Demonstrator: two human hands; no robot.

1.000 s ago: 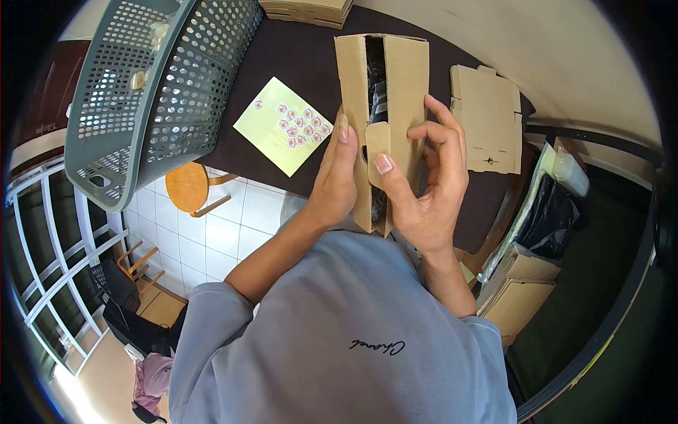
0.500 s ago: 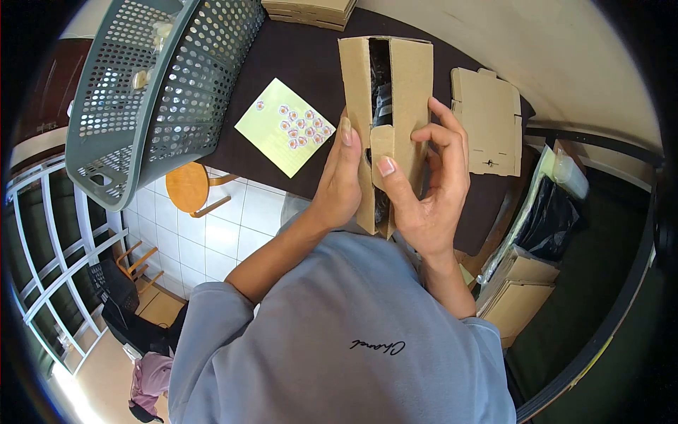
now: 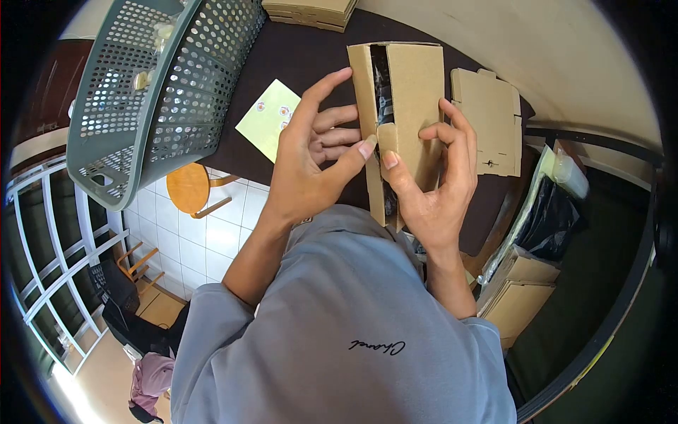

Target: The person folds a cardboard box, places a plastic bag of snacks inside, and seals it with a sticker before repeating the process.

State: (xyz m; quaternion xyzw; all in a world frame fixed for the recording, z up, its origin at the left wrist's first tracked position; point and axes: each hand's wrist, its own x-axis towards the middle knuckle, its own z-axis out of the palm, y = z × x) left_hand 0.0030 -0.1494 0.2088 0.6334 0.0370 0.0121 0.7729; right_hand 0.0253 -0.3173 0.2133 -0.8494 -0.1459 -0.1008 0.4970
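Note:
A brown cardboard box (image 3: 418, 85) stands tilted up before my chest. Along its left part runs a long gap, through which a shiny black plastic wrapping (image 3: 382, 81) shows. A small rounded flap (image 3: 388, 138) lies across the gap. My right hand (image 3: 439, 194) grips the box, thumb beside the flap and fingers curled at the right side. On the left, my left hand (image 3: 307, 152) has its fingers spread; the index tip meets the box's upper left side and the thumb tip is at the gap near the flap.
A yellow-green sheet of round stickers (image 3: 265, 116) lies on the dark table (image 3: 296, 53), partly behind my left hand. Flat cardboard pieces (image 3: 487, 120) lie right, more cardboard (image 3: 311, 13) at the back. A grey-green basket (image 3: 201, 92) stands left, above a wooden stool (image 3: 188, 189).
My left hand has moved left from its flat hold against the box's side and spread its fingers, covering part of the sticker sheet. The box has shifted slightly right and turned.

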